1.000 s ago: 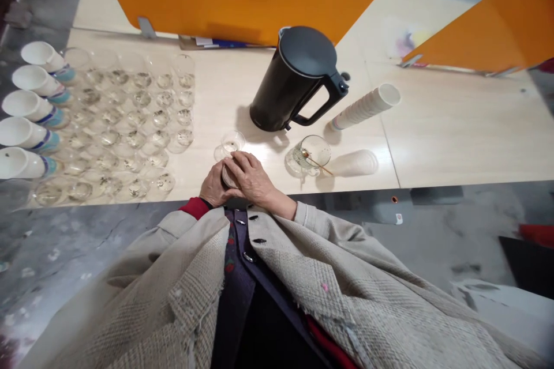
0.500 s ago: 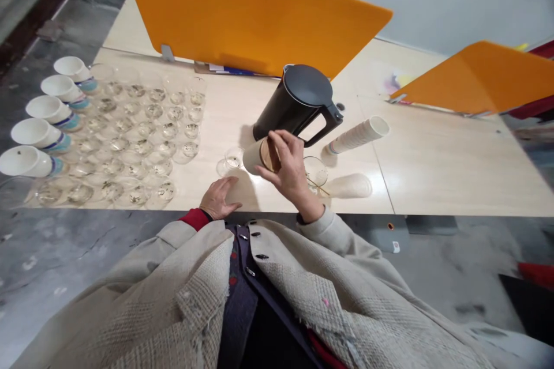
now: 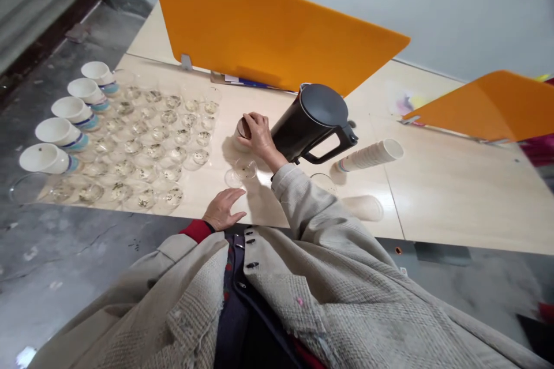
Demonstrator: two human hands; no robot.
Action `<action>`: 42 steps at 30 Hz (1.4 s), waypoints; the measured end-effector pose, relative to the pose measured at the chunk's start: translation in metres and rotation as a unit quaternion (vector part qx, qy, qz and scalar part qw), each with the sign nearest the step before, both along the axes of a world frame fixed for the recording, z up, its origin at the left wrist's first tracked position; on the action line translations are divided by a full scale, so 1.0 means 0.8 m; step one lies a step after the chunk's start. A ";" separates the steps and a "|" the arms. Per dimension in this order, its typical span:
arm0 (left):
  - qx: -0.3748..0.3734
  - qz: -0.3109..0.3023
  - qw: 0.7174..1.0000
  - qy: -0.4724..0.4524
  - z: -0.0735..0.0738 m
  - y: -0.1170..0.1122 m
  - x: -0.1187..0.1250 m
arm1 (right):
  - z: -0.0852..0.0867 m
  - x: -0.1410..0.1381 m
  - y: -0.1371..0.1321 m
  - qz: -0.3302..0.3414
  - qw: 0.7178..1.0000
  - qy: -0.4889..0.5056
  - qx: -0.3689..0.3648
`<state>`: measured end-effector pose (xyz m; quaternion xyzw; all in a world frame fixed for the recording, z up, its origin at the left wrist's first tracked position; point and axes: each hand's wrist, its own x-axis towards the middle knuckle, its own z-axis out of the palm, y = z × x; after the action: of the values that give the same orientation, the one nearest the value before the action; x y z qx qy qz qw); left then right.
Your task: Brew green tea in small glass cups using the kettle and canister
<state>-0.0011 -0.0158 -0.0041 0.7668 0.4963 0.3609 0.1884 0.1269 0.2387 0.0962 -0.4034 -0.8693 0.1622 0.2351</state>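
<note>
My right hand grips a pale jar with a round brown wood-like lid from above, left of the black electric kettle. Whether the jar touches the table cannot be told. Just below it stands a clear plastic cup, with another clear cup overlapping on its left. My left hand lies at the table's front edge, fingers stretched out, holding nothing. To its left are several rows of clear cups with dark dried bits in their bottoms.
Several white paper cups line the far left. A stack of paper cups lies right of the kettle, near a stack of clear cups. An orange divider stands behind, with a second orange panel at right.
My right hand has carried the lidded jar left and away from me, past the clear cup. My left hand has stayed at the table edge. The camera view has shifted slightly.
</note>
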 end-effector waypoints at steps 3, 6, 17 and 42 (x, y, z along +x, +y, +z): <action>0.012 0.002 1.000 -0.005 0.002 -0.003 0.001 | -0.016 0.001 0.008 0.002 1.000 -0.001 -0.021; 0.001 0.000 1.000 -0.005 0.005 -0.004 0.001 | -0.026 0.002 0.016 0.007 1.000 0.005 -0.021; 0.015 0.015 0.999 -0.024 0.012 -0.003 0.004 | 0.008 0.051 -0.075 -0.046 0.996 0.079 0.012; 0.010 -0.002 1.000 -0.018 0.025 0.000 0.001 | 0.009 0.079 -0.182 0.029 0.996 -0.004 -0.088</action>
<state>-0.0005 -0.0155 0.0160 0.7634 0.4873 0.3790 0.1901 0.1902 0.0929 0.1034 -0.3978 -0.8638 0.2434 0.1907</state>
